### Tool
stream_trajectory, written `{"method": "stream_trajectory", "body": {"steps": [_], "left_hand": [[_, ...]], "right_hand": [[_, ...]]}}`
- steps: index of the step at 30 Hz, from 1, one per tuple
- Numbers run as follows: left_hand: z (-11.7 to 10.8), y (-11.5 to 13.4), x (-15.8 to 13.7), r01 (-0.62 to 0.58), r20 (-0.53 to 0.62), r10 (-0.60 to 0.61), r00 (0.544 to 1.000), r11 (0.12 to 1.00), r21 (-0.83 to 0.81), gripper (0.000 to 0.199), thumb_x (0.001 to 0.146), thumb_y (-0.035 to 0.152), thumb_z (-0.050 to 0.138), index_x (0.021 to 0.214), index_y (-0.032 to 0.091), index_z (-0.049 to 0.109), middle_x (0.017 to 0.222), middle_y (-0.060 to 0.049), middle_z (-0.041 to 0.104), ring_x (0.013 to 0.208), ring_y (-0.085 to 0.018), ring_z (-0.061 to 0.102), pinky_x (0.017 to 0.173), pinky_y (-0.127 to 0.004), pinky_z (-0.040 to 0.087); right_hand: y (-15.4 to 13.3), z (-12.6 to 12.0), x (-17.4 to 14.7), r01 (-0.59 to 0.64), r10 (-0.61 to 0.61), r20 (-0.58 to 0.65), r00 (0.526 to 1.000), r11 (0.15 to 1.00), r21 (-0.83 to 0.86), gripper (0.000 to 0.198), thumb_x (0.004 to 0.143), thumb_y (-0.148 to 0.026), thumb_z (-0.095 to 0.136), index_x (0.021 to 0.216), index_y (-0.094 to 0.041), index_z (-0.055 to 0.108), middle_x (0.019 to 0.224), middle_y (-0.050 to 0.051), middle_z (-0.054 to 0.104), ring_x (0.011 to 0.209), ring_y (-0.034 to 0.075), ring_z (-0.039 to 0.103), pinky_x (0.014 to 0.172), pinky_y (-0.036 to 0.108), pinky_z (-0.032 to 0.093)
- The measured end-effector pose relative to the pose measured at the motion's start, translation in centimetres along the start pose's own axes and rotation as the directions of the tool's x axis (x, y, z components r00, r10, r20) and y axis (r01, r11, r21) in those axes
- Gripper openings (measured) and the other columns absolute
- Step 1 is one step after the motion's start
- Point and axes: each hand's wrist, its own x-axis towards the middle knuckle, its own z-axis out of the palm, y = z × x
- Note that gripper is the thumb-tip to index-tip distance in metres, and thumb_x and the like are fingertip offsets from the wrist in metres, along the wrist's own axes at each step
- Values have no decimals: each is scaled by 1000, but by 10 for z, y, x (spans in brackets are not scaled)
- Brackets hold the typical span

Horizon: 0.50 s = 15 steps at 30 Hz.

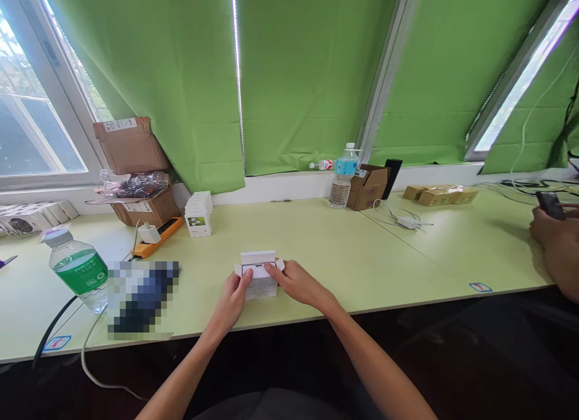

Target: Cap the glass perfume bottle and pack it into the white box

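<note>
A small white carton (261,287) with printed text stands near the table's front edge, its top lid flap raised and its side flaps spread outward. My left hand (234,296) grips its left side, thumb at the open top. On the right, my right hand (296,280) holds the other side, with the thumb pressed at the top opening by the flap. What lies inside the carton is mostly hidden by the thumbs and flaps. A row of similar white boxes (199,218), the front one with a green picture, stands farther back on the left.
On the left are a green-labelled water bottle (81,272), an orange power strip (158,238), an open cardboard box (145,206) and a blurred patch. Behind stand a blue-labelled bottle (342,178), a brown box (367,187) and a white charger (408,222). Another person's hand (558,233) holds a dark object at right.
</note>
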Motion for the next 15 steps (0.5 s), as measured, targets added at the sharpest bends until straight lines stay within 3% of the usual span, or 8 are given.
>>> {"method": "stream_trajectory", "body": {"steps": [9, 12, 15], "left_hand": [[-2, -7, 4, -70, 38, 68, 997, 996, 53, 43, 90, 50, 49, 103, 13, 66, 93, -7, 70, 85, -22, 63, 75, -29, 48], [-4, -9, 5, -145, 50, 141, 989, 987, 77, 39, 91, 46, 48, 109, 15, 61, 100, -8, 68, 88, -21, 63, 76, -30, 49], [-5, -12, 3, -225, -15, 229, 973, 965, 137, 42, 86, 41, 59, 121, 19, 51, 108, -7, 64, 91, -19, 62, 78, -30, 50]], "right_hand": [[3, 1, 0, -6, 6, 6, 1000, 1000, 9, 47, 97, -49, 31, 85, -16, 62, 80, 3, 64, 68, 16, 52, 63, 25, 39], [4, 1, 1, -3, 3, 2, 1000, 1000, 7, 46, 97, -48, 31, 86, -16, 62, 79, 3, 64, 69, 16, 52, 63, 25, 38], [3, 1, 1, -5, 5, 1, 1000, 1000, 5, 47, 97, -48, 30, 87, -16, 62, 78, 3, 64, 67, 15, 51, 62, 25, 37]]}}
